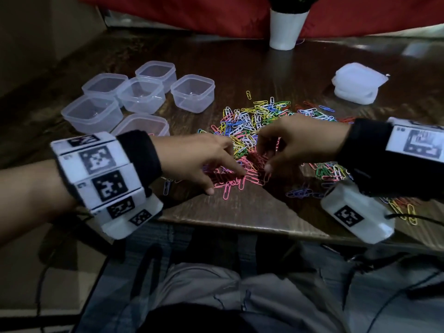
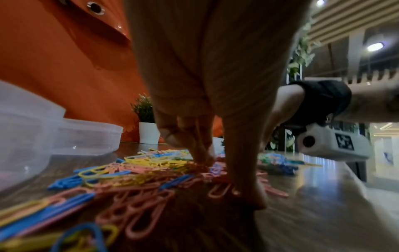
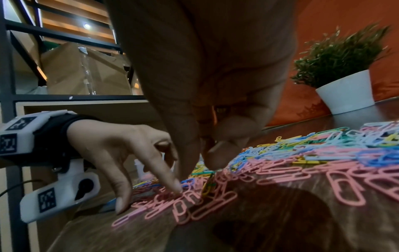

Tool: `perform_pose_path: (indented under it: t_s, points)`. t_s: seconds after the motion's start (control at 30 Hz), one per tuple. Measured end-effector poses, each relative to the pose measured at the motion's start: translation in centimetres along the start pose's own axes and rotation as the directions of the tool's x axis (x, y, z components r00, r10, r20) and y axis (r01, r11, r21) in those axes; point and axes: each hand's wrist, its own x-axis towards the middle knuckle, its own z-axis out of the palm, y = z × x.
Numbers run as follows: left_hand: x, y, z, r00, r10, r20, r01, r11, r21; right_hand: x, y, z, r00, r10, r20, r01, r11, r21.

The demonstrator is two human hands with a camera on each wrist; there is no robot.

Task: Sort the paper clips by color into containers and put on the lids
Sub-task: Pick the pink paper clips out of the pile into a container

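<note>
A heap of mixed-colour paper clips (image 1: 254,121) lies mid-table, with a cluster of pink clips (image 1: 235,181) at its near edge. My left hand (image 1: 228,181) reaches down with spread fingers, and its index fingertip (image 3: 176,186) and thumb press on the pink clips. My right hand (image 1: 263,162) faces it from the right, thumb and curled fingers (image 3: 215,158) closing on clips at the heap's edge. Several clear lidless containers (image 1: 144,94) stand at the left. A stack of white lids (image 1: 358,82) sits far right.
A white pot (image 1: 286,27) with a plant stands at the back edge, before a red backrest. More clips (image 1: 329,171) lie scattered under my right wrist, some near the table's front edge (image 1: 240,224). My lap is below.
</note>
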Motion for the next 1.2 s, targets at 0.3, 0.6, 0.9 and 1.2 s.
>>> perform_pose_path:
  t_s: [0.3, 0.6, 0.9, 1.2]
  points:
    - [1.4, -1.1, 0.5, 0.971, 0.163, -0.174, -0.188, 0.972, -0.143, -0.8, 1.3, 0.3, 0.992, 0.127, -0.021, -0.128, 0.990, -0.066]
    - [1.0, -0.6, 1.6, 0.936, 0.237, -0.260, -0.195, 0.965, 0.175, 1.5, 0.5, 1.5, 0.977, 0.210, -0.033, -0.212, 0.974, -0.075]
    - [0.7, -0.6, -0.1, 0.959, -0.077, -0.272, -0.029, 0.930, -0.367, 1.1, 2.0, 1.0, 0.965, 0.247, 0.086, -0.260, 0.940, 0.220]
    - [-2.8, -0.8, -1.8, 0.919, -0.366, -0.147, -0.029, 0.309, -0.951, 1.2, 2.2, -0.9, 0.976, 0.206, 0.069, -0.217, 0.909, 0.357]
